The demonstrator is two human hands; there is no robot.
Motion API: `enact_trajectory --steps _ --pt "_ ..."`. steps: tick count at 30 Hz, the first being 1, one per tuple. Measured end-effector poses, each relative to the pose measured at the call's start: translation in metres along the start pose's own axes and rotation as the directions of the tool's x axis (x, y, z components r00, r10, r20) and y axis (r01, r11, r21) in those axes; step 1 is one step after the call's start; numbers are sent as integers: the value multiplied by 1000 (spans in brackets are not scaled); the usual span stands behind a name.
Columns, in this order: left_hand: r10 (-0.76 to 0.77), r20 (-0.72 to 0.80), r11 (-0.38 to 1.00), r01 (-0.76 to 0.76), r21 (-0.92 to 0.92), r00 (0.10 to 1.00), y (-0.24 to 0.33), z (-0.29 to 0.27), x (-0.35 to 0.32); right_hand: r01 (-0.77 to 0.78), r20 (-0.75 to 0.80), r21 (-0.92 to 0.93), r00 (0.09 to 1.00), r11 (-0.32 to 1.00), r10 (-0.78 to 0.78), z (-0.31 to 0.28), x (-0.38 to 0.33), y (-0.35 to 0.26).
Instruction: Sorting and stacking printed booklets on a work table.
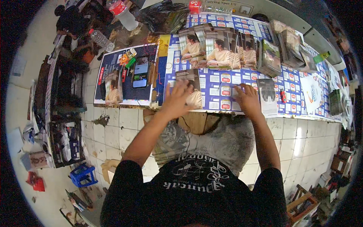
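My left hand lies over a printed photo booklet at the table's near edge, its fingers spread and somewhat blurred. The booklet's cover shows a person in a pale top. Farther right, my right hand rests low over the blue-and-white printed sheet that covers the table, fingers bent and apart. Nothing shows in its grasp. Just beside it lies a grey-and-white printed leaflet. Beyond both hands, several piles of matching booklets overlap one another.
Bundled stacks stand at the far right. A phone and a small booklet pile sit on a dark sheet at left. Plastic bottles are at the back. A red lighter lies at right; a blue stool stands on the floor.
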State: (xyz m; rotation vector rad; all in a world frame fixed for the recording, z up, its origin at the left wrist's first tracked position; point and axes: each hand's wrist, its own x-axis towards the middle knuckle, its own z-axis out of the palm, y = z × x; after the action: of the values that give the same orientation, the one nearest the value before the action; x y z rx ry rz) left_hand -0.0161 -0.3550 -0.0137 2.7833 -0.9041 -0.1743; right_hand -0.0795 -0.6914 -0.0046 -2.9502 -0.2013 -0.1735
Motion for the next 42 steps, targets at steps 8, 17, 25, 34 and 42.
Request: enact_trajectory --steps 8,17,25,34,42 --pt "100 -393 929 -227 -292 914 10 4 -33 -177 -217 442 930 880 296 -4 -59 30" --pt "242 -329 965 -263 -20 913 37 -40 141 -605 -353 277 658 747 665 -7 -108 105" --pt "240 -208 965 -257 -56 948 27 -24 134 -672 -328 177 649 719 687 10 -122 110" --pt "308 -337 879 -402 -258 890 75 -48 47 -412 2 693 822 592 570 -114 -88 30" --pt "125 407 761 175 -624 905 99 -58 -2 -84 -171 617 956 782 237 -99 -16 -68"
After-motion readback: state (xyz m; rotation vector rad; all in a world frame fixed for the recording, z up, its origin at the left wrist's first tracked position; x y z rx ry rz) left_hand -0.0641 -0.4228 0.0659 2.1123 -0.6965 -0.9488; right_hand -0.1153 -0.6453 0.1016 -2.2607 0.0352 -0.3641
